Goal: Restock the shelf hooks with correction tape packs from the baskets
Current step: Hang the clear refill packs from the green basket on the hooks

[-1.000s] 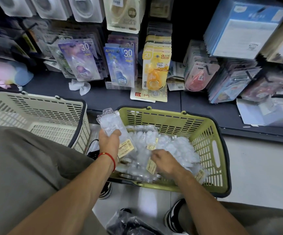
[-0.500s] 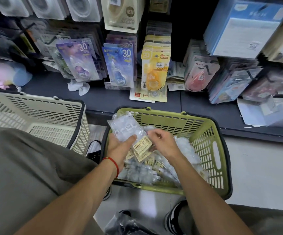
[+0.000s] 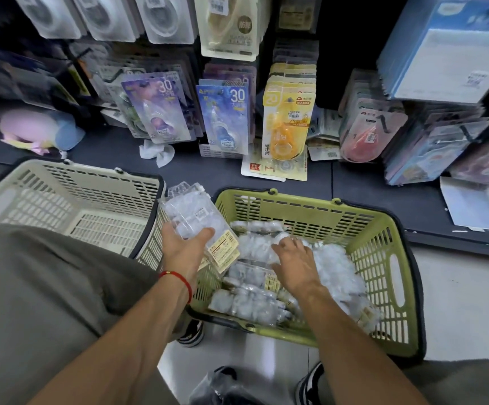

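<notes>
Fingers curled round clear packs, right hand splayed.

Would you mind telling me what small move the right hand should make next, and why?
Probably take a grip on one clear pack under the right hand and lift it out: that hand rests on the pile in the green basket while the left hand already holds a stack.

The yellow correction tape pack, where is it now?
In the head view, the yellow correction tape pack hangs at centre on the shelf, right of the blue pack, behind the green basket.
</notes>
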A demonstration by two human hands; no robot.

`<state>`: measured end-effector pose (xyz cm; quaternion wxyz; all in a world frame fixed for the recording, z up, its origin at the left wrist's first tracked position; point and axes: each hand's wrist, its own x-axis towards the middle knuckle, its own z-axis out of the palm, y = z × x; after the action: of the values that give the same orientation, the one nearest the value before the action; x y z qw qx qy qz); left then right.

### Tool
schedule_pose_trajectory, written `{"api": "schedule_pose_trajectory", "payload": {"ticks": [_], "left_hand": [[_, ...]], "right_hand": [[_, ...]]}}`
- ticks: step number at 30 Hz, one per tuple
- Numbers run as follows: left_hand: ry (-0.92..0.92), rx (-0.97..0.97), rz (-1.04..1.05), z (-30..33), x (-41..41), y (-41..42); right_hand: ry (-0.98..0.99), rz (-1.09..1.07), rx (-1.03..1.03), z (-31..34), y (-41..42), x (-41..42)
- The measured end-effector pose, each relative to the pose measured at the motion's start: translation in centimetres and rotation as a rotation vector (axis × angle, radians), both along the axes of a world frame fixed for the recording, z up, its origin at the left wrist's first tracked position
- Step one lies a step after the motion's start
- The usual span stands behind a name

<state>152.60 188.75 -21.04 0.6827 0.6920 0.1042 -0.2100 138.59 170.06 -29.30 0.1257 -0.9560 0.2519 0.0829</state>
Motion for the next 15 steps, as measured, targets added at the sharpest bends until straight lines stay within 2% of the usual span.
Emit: {"api": "schedule_pose_trajectory", "payload": {"ticks": [3,8,11,13,15], "left_hand": [[-0.034,0.012,-0.031,-0.2,-0.5,-0.7],[0.050,0.050,-0.111,-0.5,-2.0,-2.4],[0.134,0.019,-0.156,-0.9,-3.3,-3.1],[0.225,-0.084,-0.186,-0.8,-3.9,-3.3],[0.312,-0.237,-0.232,-0.4,-4.1,-3.4]], "right_hand": [[-0.215,-0.169,0.202,2.3,-1.4,-1.9],[-0.612,-0.688,0.897,6.4,-4.1,-4.8],[-0.693,-0.672,1.319,8.5,-3.3,-4.9],[-0.623,-0.573,1.341,9.2,-1.9,-4.0],[-0.544,-0.512,1.202,9.5,-0.5,-2.5]]}}
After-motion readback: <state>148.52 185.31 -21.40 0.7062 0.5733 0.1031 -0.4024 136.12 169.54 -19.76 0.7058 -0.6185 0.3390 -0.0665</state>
